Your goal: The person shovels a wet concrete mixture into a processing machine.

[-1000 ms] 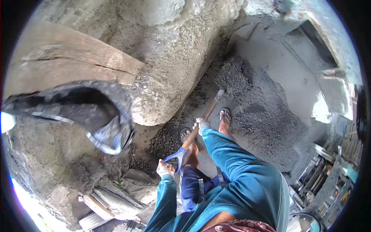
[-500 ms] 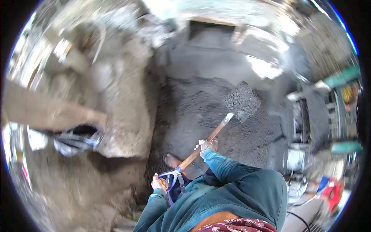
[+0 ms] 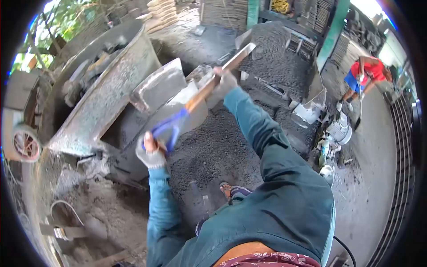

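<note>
Gravel-strewn yard [image 3: 213, 147], by a mixer hopper [image 3: 106, 98]: left hand [image 3: 151, 153] and right hand [image 3: 224, 82], each grip clenched around the shovel [image 3: 200, 95]; a level blade should limit spills.

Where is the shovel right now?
In the head view, the shovel is raised mid-picture: left hand on its blue grip, right hand on the shaft, blade by the gravel pile.

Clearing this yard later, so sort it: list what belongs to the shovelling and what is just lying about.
In use: shovel, left hand on its blue grip, right hand on its shaft, gravel pile, mixer hopper.
Lying about: stacked sacks, white machine.
</note>
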